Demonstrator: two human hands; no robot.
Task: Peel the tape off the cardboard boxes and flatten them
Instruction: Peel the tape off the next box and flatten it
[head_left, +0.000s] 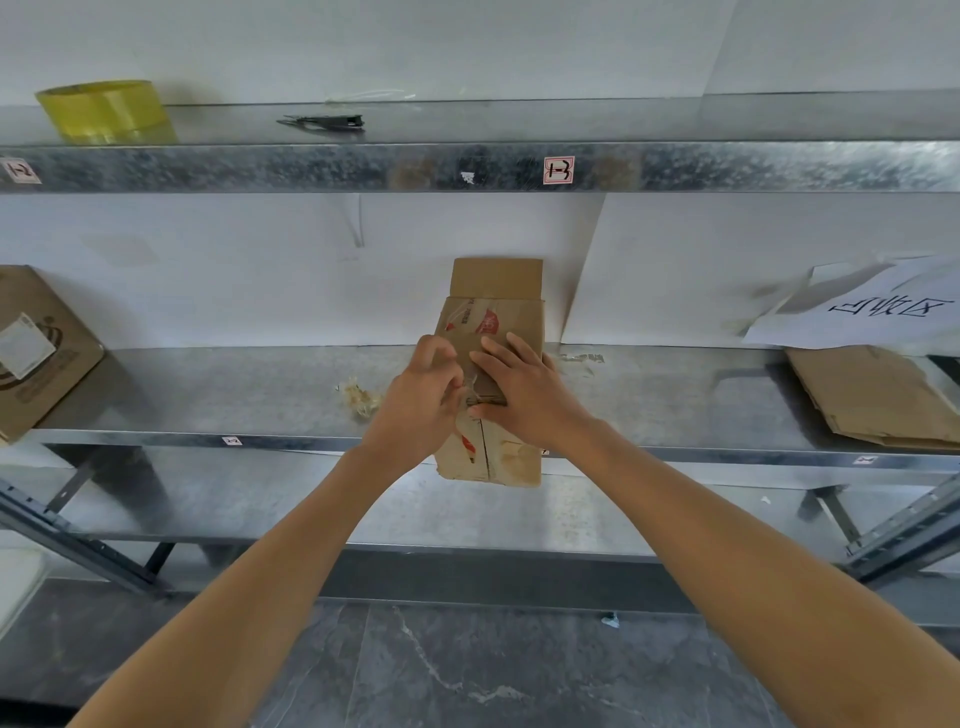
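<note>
The cardboard box looks light and only half stiff: its panels are worn and creased, so they will likely buckle under a firm press and tear if the tape is yanked sideways. The best purchase is probably the loose end of the tape itself, pulled low and along the seam, while a flat palm pins the panel beside it. The tape is thin, clear and glossy, so it may split into slivers and cling to the fingers. The left hand has its fingers curled and seems to pinch a lifted strand of tape at the middle of the top face. The right hand lies spread and flat on the box just beside it, pressing down. The box lies lengthwise on the metal shelf, its far flap standing up against the white wall and its near end hanging over the shelf's front edge. It is brown, scuffed, with red print, shiny tape patches at the far end and a split seam running down the near flaps. A crumpled tape wad lies near, left of the hands.
</note>
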